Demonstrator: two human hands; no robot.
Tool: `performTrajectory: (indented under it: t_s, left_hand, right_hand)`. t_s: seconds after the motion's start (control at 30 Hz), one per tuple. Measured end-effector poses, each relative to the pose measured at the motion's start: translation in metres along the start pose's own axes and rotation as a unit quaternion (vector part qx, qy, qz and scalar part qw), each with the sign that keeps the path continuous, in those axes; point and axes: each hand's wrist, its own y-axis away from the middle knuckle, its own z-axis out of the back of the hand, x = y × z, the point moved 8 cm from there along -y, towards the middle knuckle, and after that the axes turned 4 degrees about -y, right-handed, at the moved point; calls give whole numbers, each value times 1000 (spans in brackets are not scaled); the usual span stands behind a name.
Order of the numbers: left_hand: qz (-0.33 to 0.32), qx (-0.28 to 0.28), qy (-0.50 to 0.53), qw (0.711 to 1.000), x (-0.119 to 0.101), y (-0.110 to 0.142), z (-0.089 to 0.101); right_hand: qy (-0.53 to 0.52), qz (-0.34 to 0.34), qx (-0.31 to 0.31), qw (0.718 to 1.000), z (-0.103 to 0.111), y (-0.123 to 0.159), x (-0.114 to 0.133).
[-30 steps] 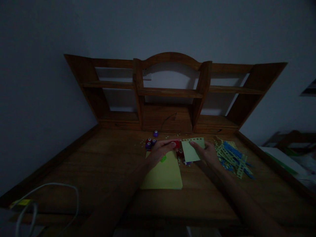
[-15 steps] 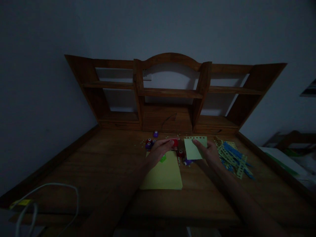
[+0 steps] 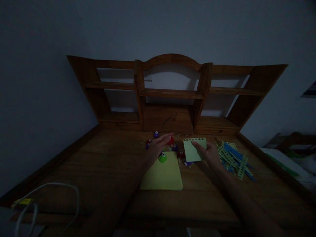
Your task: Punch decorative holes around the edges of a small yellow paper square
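Observation:
My right hand pinches a pale green sheet with a row of punched holes along its top edge, thumb on its face. To the left, my left hand has its fingers stretched out against a small red craft punch, without closing round it. Just under that hand, a green punch with an eye-like top rests on a stack of yellowish paper. Between the hands are a dark purple punch, a red punch and another purple one.
More punches, one purple, lie behind my left hand. Small paper bits are scattered around. Yellow and blue punched strips are heaped at the right. A wooden shelf unit stands at the back; a white cable loops at the front left.
My left hand has loosened from the red punch, its fingers straightening. The dark purple punch and the green punch's top now show. My right hand keeps the sheet in nearly the same place.

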Motion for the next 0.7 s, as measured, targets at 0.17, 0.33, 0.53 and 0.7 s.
performTrajectory:
  t_s: [0.17,0.33,0.53,0.7]
  left_hand:
    - [-43,102,-74,991,-12,13,-32]
    - [-37,118,-101,987,-11,14,-34]
    - [-26,102,-84,991,-9,13,-30]
    - [-38,117,-85,989,-10,13,-31]
  right_hand:
    - [26,-1,18,1000,-5,1,-3]
    - [12,-12,19,1000,-6,1,-8]
    - [4,-2,28,1000,-7,2,-11]
    - [-6,-3,49,999,-8,-1,-22]
